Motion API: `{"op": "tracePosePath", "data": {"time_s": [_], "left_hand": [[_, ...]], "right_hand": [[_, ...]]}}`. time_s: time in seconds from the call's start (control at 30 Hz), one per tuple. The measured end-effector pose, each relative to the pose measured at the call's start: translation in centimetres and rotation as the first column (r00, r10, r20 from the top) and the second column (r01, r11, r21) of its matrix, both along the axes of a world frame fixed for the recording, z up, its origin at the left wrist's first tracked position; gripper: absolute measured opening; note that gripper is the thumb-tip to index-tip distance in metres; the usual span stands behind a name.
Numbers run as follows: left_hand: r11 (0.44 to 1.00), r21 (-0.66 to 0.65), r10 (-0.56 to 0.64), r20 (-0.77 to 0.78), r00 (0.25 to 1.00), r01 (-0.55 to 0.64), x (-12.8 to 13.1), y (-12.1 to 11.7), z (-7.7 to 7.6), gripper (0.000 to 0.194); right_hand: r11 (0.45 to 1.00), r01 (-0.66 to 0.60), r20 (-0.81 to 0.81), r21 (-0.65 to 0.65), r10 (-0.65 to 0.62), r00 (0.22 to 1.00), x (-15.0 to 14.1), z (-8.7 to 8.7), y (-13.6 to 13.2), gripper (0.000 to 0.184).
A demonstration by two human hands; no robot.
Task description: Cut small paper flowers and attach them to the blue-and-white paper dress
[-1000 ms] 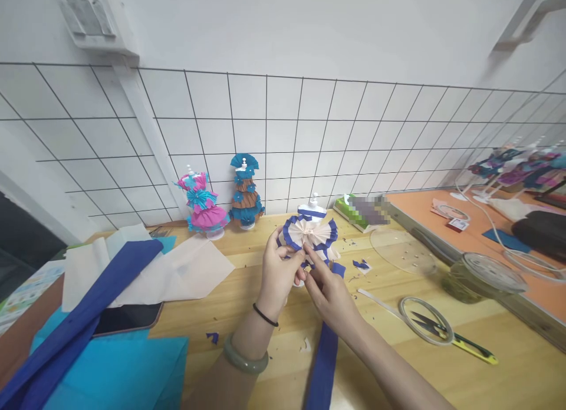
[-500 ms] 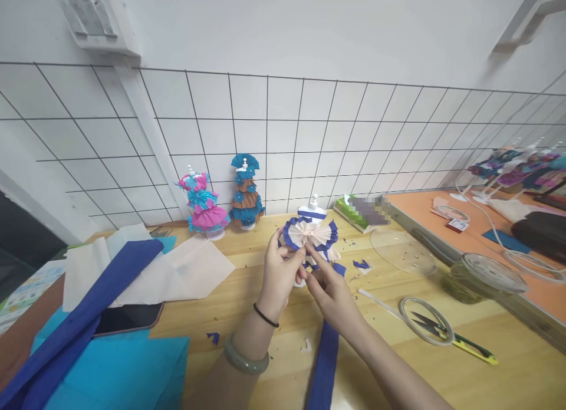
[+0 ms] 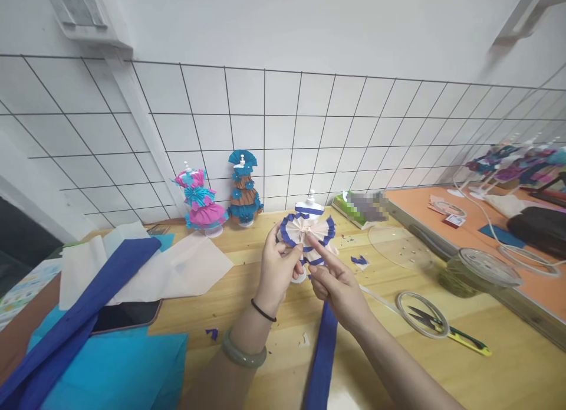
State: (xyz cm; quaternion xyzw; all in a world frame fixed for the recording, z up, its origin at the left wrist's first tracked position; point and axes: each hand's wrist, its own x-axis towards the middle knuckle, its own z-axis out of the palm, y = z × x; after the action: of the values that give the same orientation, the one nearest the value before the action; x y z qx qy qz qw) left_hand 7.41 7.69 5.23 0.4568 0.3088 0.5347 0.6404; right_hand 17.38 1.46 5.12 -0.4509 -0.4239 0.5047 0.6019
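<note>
**Two hands steady a pleated paper bow in front of a small dress form**

A cream crepe-paper bow edged in dark blue [image 3: 292, 228], its pleats fanned to both sides, is held upright above the wooden table [image 3: 247, 251], just in front of a small white dress form [image 3: 311, 207] with a blue band across its chest. The left hand [image 3: 275, 271] pinches the bow's lower middle between thumb and fingers. The right hand [image 3: 340, 293] extends its index finger to the gathered centre, the other fingers curled; whether its thumb grips anything, I cannot tell.

Crepe paper probably creases easily, so a light pinch at the gather seems best—firm enough to stop twisting, with the outer pleats left free. Pressure from the index fingertip would best stay on the centre, square to the paper, since a sideways push could skew the two fans.

A long dark blue strip [image 3: 322, 363] lies below the hands; keeping the wrists off it would help avoid a tug. To the right, a roll of narrow white tape [image 3: 420, 294] overlaps yellow-handled scissors [image 3: 469, 341], their blades apart—worth reaching around with care. To the left are cream paper sheets [image 3: 194, 268] and a bright blue sheet [image 3: 132, 369]. Behind stand two dressed forms, one pink and blue [image 3: 207, 215], one teal and brown [image 3: 246, 196].
</note>
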Motion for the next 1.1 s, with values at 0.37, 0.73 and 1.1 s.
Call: {"op": "tracePosePath", "data": {"time_s": [0.37, 0.73, 1.1], "left_hand": [[0.998, 0.067, -0.018, -0.068, 0.997, 0.022, -0.2, 0.3, -0.1, 0.063], [0.992, 0.114, -0.051, -0.079, 0.996, 0.060, -0.3, 0.3, -0.2, 0.062], [0.991, 0.130, -0.024, -0.097, 0.995, 0.037, -0.3, 0.4, -0.2, 0.058]], "right_hand": [[0.994, 0.048, 0.469, 0.098, -0.088, 0.879, 0.4, -1.2, 0.4, 0.055], [0.977, 0.070, 0.821, 0.204, -0.209, 0.532, 0.4, -1.3, 0.1, 0.052], [0.991, 0.054, 0.590, 0.126, -0.118, 0.799, 0.3, -0.5, 0.0, 0.053]]}}
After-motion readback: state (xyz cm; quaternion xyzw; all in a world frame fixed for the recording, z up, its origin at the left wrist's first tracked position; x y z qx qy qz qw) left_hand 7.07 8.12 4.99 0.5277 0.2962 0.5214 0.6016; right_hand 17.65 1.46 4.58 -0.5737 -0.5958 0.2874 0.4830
